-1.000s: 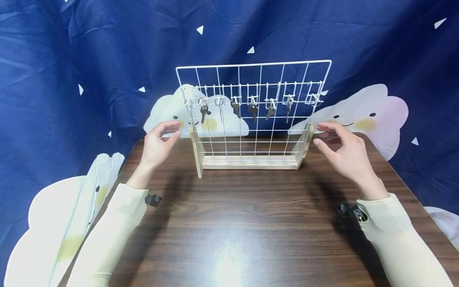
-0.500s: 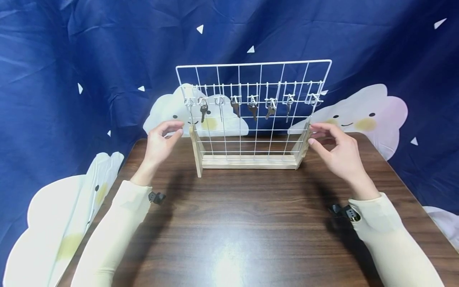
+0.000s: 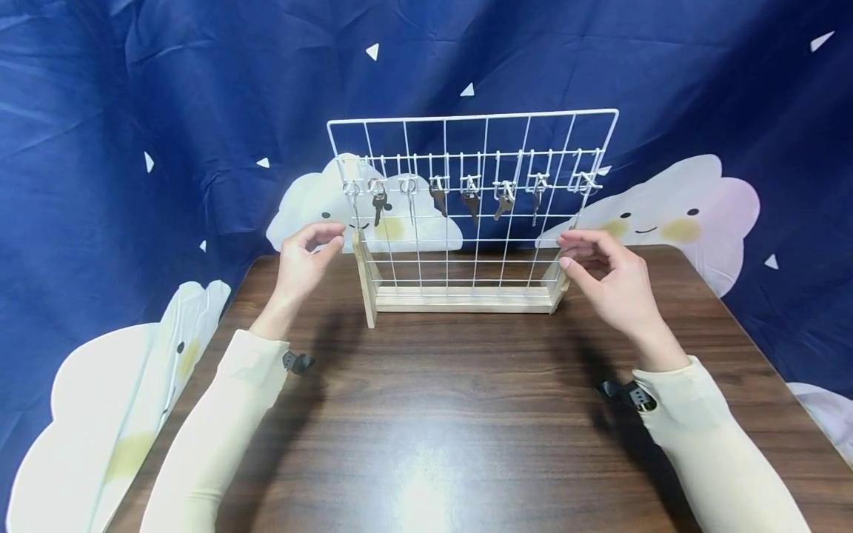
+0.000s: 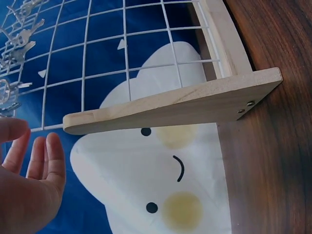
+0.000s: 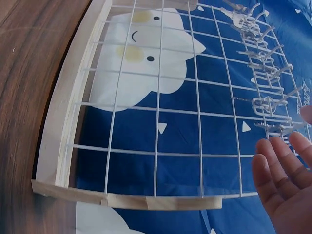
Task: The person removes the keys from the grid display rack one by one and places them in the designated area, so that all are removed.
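Note:
A white wire grid rack (image 3: 473, 118) stands upright on a pale wooden base (image 3: 463, 301). Along its upper part hangs a row of hooks with several keys (image 3: 471, 201) on rings. My left hand (image 3: 305, 259), fingers loosely bent, is beside the left wooden support (image 3: 366, 285); the left wrist view shows a gap between the hand (image 4: 34, 183) and the support (image 4: 170, 108). My right hand (image 3: 616, 285) overlaps the right support in the head view. From the right wrist, that hand (image 5: 287, 183) has relaxed fingers near the grid and holds nothing; contact is unclear.
The rack rests toward the back of a dark brown wooden table (image 3: 426, 400). Behind it hangs a blue curtain (image 3: 426, 66) with white triangles and smiling clouds. A white cloud shape (image 3: 100, 414) lies beyond the left table edge.
My right hand has moved left, from outside the right wooden support to over it in the head view. My left hand has shifted slightly right, closer to the left support. The rack stays put.

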A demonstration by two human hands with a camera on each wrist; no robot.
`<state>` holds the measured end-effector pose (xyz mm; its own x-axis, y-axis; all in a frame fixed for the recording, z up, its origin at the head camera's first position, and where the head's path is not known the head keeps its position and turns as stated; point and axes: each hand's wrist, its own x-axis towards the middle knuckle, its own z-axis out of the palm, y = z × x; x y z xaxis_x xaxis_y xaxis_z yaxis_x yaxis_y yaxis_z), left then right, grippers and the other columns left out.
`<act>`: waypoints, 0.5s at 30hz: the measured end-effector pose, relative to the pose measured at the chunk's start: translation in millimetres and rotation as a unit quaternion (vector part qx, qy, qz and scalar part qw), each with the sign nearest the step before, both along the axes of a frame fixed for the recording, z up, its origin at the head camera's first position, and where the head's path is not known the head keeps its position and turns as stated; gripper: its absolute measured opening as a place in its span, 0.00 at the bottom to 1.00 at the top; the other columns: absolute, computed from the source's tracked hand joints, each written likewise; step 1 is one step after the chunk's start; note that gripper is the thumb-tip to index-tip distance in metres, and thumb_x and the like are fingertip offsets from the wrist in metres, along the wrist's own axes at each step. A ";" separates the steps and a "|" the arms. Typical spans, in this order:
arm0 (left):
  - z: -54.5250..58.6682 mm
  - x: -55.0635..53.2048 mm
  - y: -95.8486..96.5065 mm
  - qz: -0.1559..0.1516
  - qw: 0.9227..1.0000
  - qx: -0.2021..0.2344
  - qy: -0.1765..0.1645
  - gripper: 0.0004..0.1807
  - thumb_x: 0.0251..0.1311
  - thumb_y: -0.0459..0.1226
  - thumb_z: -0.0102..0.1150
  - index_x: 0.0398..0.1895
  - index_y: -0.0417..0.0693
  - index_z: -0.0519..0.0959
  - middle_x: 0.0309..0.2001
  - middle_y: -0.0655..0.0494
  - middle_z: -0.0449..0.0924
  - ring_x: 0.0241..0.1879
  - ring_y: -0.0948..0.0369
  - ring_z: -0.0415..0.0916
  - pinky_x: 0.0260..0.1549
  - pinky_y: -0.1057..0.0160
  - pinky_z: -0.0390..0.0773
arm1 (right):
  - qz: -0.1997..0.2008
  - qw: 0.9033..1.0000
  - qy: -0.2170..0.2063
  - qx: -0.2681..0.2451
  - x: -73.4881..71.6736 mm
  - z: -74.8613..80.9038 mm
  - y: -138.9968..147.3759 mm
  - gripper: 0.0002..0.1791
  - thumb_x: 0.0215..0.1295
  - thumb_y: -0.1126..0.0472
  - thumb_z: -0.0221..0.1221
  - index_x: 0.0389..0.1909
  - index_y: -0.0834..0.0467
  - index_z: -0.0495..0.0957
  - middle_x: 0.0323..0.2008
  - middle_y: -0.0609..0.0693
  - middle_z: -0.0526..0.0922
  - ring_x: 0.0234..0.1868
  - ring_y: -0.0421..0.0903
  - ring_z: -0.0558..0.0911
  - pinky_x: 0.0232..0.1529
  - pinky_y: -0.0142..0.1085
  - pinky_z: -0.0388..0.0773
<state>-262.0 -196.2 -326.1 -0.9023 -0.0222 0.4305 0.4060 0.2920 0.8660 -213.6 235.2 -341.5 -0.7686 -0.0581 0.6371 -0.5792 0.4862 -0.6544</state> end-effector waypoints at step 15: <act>-9.5 -9.0 6.6 0.020 1.000 0.009 0.003 0.14 0.61 0.26 0.61 0.49 0.26 0.80 0.51 0.29 0.81 0.39 0.73 0.79 0.44 0.79 0.79 | 0.035 0.999 -0.017 -0.021 -0.4 -4.0 -17.1 0.19 0.62 0.70 0.64 0.55 0.61 0.80 0.45 0.26 0.83 0.42 0.27 0.82 0.39 0.18 0.78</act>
<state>-271.0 -189.6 -335.6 -0.8981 -0.0657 0.4349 0.3996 0.2916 0.8691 -214.0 218.1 -345.5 -0.7854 -0.0863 0.6130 -0.5874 0.4166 -0.6939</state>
